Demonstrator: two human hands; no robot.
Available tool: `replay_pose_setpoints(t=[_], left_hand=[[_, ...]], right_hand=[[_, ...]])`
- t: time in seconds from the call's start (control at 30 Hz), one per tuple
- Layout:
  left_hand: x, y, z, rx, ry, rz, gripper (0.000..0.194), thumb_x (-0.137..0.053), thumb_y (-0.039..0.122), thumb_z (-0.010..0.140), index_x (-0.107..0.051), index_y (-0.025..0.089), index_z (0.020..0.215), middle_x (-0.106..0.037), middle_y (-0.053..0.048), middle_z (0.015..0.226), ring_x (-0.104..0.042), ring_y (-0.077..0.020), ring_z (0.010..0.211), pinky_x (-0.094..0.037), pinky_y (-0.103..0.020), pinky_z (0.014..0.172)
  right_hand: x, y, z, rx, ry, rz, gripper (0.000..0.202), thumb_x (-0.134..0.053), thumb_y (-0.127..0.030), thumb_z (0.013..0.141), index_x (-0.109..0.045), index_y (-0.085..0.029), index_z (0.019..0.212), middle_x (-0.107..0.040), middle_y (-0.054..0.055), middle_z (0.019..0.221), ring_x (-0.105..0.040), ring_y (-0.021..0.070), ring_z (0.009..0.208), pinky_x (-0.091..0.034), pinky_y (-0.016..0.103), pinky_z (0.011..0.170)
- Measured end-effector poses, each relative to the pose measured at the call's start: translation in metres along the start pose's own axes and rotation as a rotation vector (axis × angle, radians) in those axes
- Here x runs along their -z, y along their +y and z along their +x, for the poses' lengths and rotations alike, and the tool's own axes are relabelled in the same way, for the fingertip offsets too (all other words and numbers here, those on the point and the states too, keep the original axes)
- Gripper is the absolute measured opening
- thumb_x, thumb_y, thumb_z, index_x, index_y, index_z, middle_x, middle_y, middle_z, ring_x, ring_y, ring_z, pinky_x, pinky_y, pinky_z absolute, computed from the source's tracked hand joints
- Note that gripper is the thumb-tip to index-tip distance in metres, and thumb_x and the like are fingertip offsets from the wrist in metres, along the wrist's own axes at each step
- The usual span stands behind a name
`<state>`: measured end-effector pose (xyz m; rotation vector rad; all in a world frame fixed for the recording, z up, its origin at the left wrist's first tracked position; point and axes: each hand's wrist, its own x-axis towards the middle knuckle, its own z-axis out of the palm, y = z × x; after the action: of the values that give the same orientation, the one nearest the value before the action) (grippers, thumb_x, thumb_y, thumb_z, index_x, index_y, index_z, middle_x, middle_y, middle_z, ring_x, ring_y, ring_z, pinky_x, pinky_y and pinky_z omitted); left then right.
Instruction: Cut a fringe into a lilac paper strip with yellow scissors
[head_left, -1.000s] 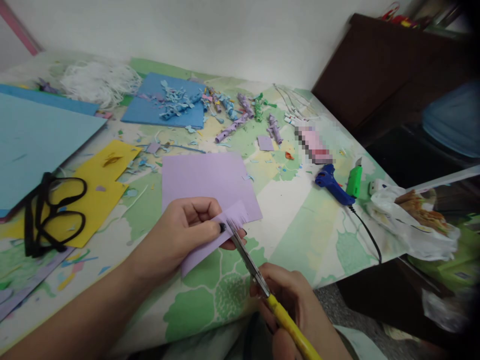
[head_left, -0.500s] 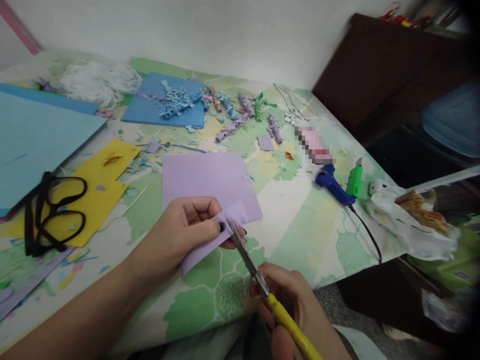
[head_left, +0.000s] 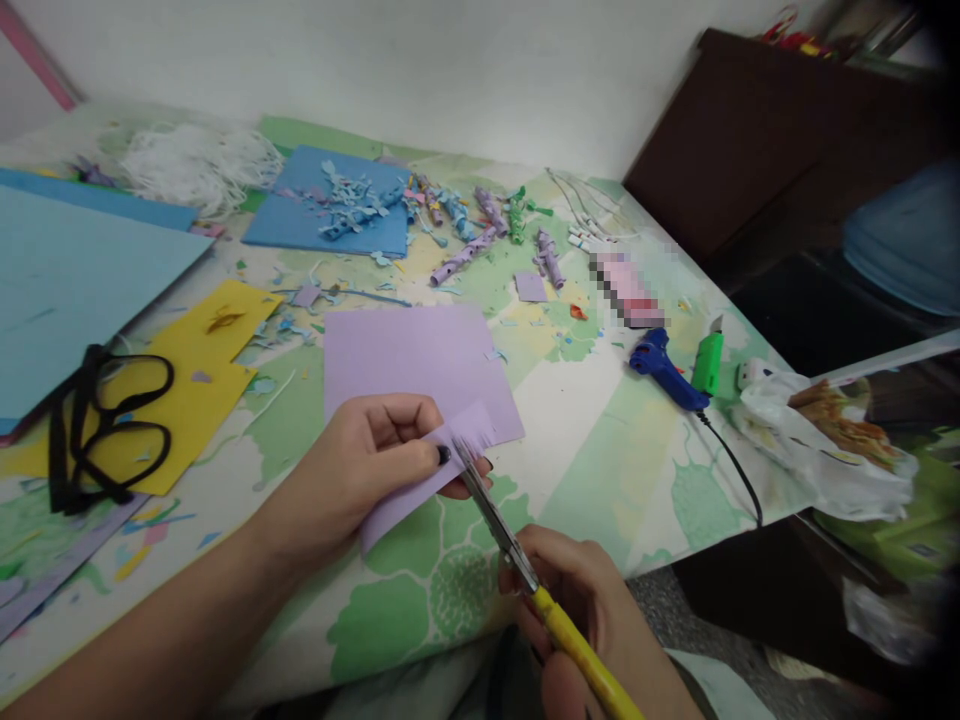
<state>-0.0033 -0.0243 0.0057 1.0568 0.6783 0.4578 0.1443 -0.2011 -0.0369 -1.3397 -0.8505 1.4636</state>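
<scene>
Left hand (head_left: 375,445) pinches fringed purple paper strip (head_left: 401,508), right hand (head_left: 589,590) grips yellow-handled scissors (head_left: 574,635), blades (head_left: 493,518) at fringe (head_left: 480,424), purple sheet (head_left: 409,350) beyond

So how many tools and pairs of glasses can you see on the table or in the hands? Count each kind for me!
Yellow-handled metal scissors, in the right hand: 1
Dark blue glue gun with a black cord: 1
Bright green utility knife: 1
Black-framed glasses: 1
Total: 4

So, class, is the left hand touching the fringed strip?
Touching: the head view shows the left hand pinching the fringed strip, thumb over it and fingers beneath.
</scene>
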Motion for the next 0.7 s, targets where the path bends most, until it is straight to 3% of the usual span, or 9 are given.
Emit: replay_pose_setpoints(t=[0.1, 0.27, 0.7], left_hand=[[-0.001, 0.000, 0.001, -0.001, 0.003, -0.004, 0.015, -0.067, 0.019, 0.074, -0.062, 0.017, 0.060, -0.077, -0.003, 0.072, -0.071, -0.0153, 0.068, -0.053, -0.020, 0.063], [0.000, 0.001, -0.001, -0.008, -0.006, 0.004, 0.015, -0.066, 0.018, 0.074, -0.062, 0.017, 0.060, -0.077, -0.003, 0.072, -0.071, -0.0157, 0.069, -0.052, -0.020, 0.063], [0.001, 0.001, 0.000, 0.025, 0.017, 0.011, 0.016, -0.069, 0.021, 0.071, -0.060, 0.017, 0.058, -0.075, -0.004, 0.069, -0.070, -0.0164, 0.069, -0.051, -0.020, 0.061]], right_hand=[[-0.003, 0.000, 0.001, -0.001, 0.030, 0.005, 0.078, -0.071, -0.077, 0.052, -0.056, -0.020, 0.104, -0.039, -0.006, 0.066, -0.031, 0.0100, 0.053, -0.027, 0.020, 0.041], [-0.010, -0.004, 0.006, -0.045, 0.127, 0.047, 0.079, -0.073, -0.079, 0.038, -0.058, -0.019, 0.086, -0.036, -0.008, 0.061, -0.026, 0.0078, 0.048, -0.020, 0.019, 0.038], [-0.010, -0.007, 0.008, -0.063, 0.159, 0.018, 0.081, -0.073, -0.081, 0.032, -0.059, -0.018, 0.082, -0.034, -0.008, 0.054, -0.027, 0.0089, 0.047, -0.024, 0.018, 0.035]])
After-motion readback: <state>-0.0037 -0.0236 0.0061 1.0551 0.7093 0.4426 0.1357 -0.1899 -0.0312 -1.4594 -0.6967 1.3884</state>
